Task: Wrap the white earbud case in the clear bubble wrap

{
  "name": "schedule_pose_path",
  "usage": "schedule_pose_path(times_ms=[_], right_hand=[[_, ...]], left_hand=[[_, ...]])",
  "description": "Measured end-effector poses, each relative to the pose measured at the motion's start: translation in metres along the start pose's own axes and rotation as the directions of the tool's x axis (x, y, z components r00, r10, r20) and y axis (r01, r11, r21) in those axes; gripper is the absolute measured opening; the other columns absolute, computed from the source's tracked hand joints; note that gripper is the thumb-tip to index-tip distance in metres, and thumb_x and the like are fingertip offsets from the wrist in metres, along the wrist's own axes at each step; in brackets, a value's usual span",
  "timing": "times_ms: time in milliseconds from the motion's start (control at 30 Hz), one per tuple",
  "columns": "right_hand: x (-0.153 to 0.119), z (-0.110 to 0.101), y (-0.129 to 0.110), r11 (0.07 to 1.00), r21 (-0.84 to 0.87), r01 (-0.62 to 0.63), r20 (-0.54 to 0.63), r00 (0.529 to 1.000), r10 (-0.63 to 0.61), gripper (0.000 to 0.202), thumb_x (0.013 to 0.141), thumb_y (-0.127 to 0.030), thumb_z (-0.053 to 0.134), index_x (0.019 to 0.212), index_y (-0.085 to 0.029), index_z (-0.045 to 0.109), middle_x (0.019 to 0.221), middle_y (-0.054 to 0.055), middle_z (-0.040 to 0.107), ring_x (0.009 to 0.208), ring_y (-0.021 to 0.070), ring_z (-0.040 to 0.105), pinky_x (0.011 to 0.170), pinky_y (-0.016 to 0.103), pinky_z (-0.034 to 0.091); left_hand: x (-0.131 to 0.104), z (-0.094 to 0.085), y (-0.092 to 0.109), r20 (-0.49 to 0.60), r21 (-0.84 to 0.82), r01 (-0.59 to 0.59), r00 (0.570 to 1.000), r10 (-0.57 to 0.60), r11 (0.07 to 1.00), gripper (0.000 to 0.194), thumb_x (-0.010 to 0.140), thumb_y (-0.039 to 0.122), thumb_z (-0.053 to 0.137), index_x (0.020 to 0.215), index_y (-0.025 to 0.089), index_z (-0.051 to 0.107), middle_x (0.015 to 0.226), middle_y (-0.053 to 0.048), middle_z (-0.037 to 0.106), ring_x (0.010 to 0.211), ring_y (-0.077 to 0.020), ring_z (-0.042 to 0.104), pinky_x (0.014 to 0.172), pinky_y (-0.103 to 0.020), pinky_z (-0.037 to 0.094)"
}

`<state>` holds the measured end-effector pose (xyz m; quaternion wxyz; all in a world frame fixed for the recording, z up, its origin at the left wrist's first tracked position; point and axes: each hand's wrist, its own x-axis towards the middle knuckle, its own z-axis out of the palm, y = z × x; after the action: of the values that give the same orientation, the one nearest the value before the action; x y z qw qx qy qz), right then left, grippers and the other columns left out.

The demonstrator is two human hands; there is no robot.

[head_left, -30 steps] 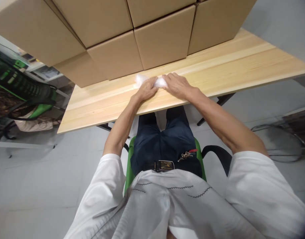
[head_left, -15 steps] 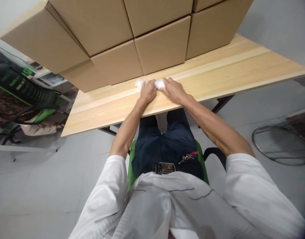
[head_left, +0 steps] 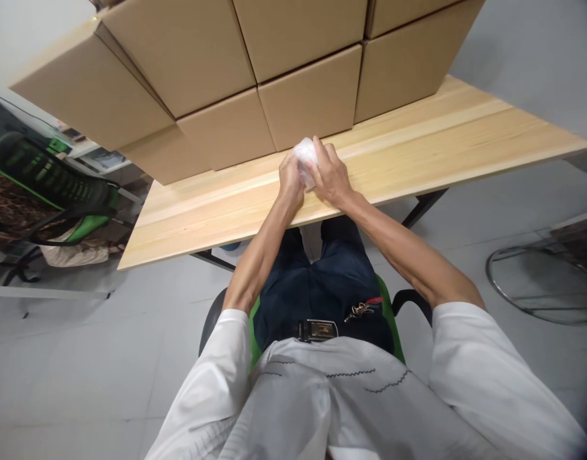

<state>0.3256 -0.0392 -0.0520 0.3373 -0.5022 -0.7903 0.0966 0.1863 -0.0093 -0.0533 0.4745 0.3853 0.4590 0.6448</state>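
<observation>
A small white, slightly translucent bundle (head_left: 305,153), perhaps soft wrapping, is held between my two hands over the wooden table (head_left: 207,214). My left hand (head_left: 291,176) curls round its left side. From the right, my right hand (head_left: 330,171) grips it with fingers bent over the top and the thumb pressed on its near face. Whether anything lies inside the bundle cannot be made out. Just beyond my hands stands the front of a cardboard box (head_left: 315,92).
Several cardboard boxes (head_left: 178,54) are stacked along the table's far side. A green and black office chair (head_left: 48,179) stands at the left. On the floor at the right is a round metal stool frame (head_left: 543,284). Keys (head_left: 360,310) hang at my belt.
The white bundle, stretched lengthwise along the tabletop before, is now turned up and compact between my hands. My hands have drawn closer together, and my left hand has moved a little to the right.
</observation>
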Motion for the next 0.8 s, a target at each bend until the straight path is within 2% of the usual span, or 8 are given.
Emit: schedule_pose_path(times_ms=[67,167,300,400,500,633,733,800], right_hand=[[-0.002,-0.004,-0.007,1.0,-0.024,-0.002,0.024,1.0,0.002,0.086,0.134,-0.059,0.02,0.208,-0.017,0.031,0.186,0.032,0.064,0.167,0.0514,0.069,0.134,0.068,0.065],[-0.006,-0.009,-0.023,0.997,-0.082,-0.002,0.069,0.998,0.008,0.087,0.134,-0.06,0.025,0.208,-0.014,0.032,0.178,0.034,0.067,0.163,0.0552,0.069,0.131,0.071,0.065],[-0.007,-0.008,-0.04,0.991,-0.134,-0.01,0.09,0.996,0.022,0.086,0.133,-0.057,0.028,0.208,-0.014,0.031,0.173,0.036,0.068,0.159,0.058,0.069,0.127,0.076,0.065],[-0.008,-0.004,-0.041,0.988,-0.152,0.019,0.11,0.994,-0.002,0.087,0.132,-0.056,0.028,0.207,-0.013,0.033,0.173,0.036,0.068,0.158,0.0582,0.068,0.128,0.078,0.063],[-0.009,-0.003,-0.031,0.987,-0.142,0.08,0.124,0.99,-0.063,0.089,0.132,-0.059,0.026,0.206,-0.011,0.037,0.179,0.036,0.067,0.164,0.0564,0.064,0.137,0.079,0.056],[-0.01,-0.005,-0.012,0.99,-0.033,0.136,0.087,0.987,-0.133,0.092,0.132,-0.068,0.026,0.203,-0.012,0.045,0.194,0.033,0.06,0.177,0.053,0.056,0.148,0.08,0.048],[-0.01,-0.004,-0.006,0.991,0.052,0.121,0.062,0.99,-0.124,0.093,0.132,-0.077,0.025,0.201,-0.019,0.05,0.195,0.029,0.062,0.179,0.05,0.056,0.147,0.078,0.05],[-0.008,-0.002,-0.008,0.997,0.046,0.059,0.073,0.995,-0.062,0.09,0.132,-0.074,0.025,0.199,-0.02,0.052,0.191,0.029,0.066,0.176,0.0496,0.061,0.143,0.076,0.055]], left_hand=[[-0.004,0.002,-0.002,0.004,-0.012,0.064,0.998,-0.064,0.998,0.04,0.131,0.02,0.044,0.144,0.023,0.082,0.137,-0.008,0.096,0.156,-0.0265,0.085,0.138,-0.046,0.068],[-0.009,-0.002,-0.004,0.079,0.054,0.036,0.996,-0.04,0.998,0.049,0.135,0.036,0.04,0.156,0.019,0.081,0.154,-0.011,0.094,0.171,-0.0311,0.079,0.145,-0.053,0.066],[-0.015,-0.011,-0.005,0.18,0.181,-0.057,0.983,0.024,0.982,0.062,0.135,0.049,0.036,0.164,0.016,0.079,0.167,-0.016,0.089,0.177,-0.0373,0.076,0.144,-0.062,0.066],[-0.019,-0.012,-0.006,0.182,0.157,-0.044,0.983,0.015,0.987,0.069,0.137,0.05,0.026,0.166,0.012,0.076,0.171,-0.02,0.086,0.175,-0.0358,0.078,0.141,-0.061,0.068],[-0.023,-0.009,-0.007,0.139,0.08,0.01,0.99,-0.021,0.997,0.053,0.136,0.044,0.041,0.162,0.015,0.076,0.168,-0.017,0.088,0.172,-0.0328,0.081,0.14,-0.057,0.068],[-0.027,-0.006,-0.004,0.029,-0.148,0.132,0.991,-0.129,0.98,0.029,0.126,0.038,0.072,0.14,0.016,0.083,0.145,-0.012,0.095,0.162,-0.0317,0.086,0.136,-0.047,0.07],[-0.028,-0.006,0.0,-0.016,-0.269,0.213,0.974,-0.225,0.939,0.032,0.118,0.047,0.088,0.131,0.018,0.085,0.125,-0.01,0.096,0.146,-0.0323,0.092,0.125,-0.041,0.074],[-0.026,-0.006,0.001,-0.04,-0.301,0.246,0.962,-0.27,0.921,0.039,0.116,0.056,0.093,0.129,0.02,0.085,0.119,-0.009,0.095,0.135,-0.0317,0.095,0.12,-0.04,0.075]])
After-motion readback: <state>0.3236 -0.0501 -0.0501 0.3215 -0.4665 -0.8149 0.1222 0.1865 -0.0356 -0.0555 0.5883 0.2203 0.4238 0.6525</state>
